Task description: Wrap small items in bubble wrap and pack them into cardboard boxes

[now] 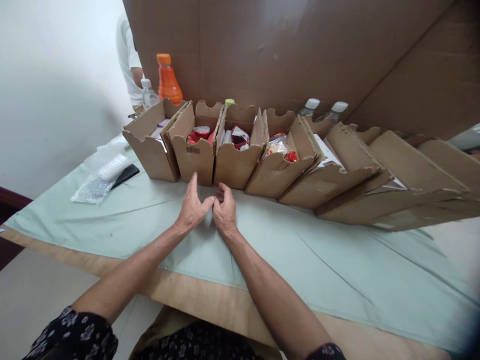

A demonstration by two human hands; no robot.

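My left hand (192,206) and my right hand (225,212) lie side by side on a pale green cloth (285,260), thumbs touching. The left hand's fingers stretch forward toward a cardboard box (193,157) and hold nothing. The right hand's fingers curl down onto the cloth, and nothing shows in them. A row of several open cardboard boxes stands just beyond the hands. The third box (236,165) holds red and white packets.
An orange bottle (168,80) and clear bottles (148,92) stand behind the boxes, before a large cardboard sheet (300,50). A plastic bag with a blister pack (101,177) and a black phone (125,175) lie at left. Another person in white (129,60) stands behind.
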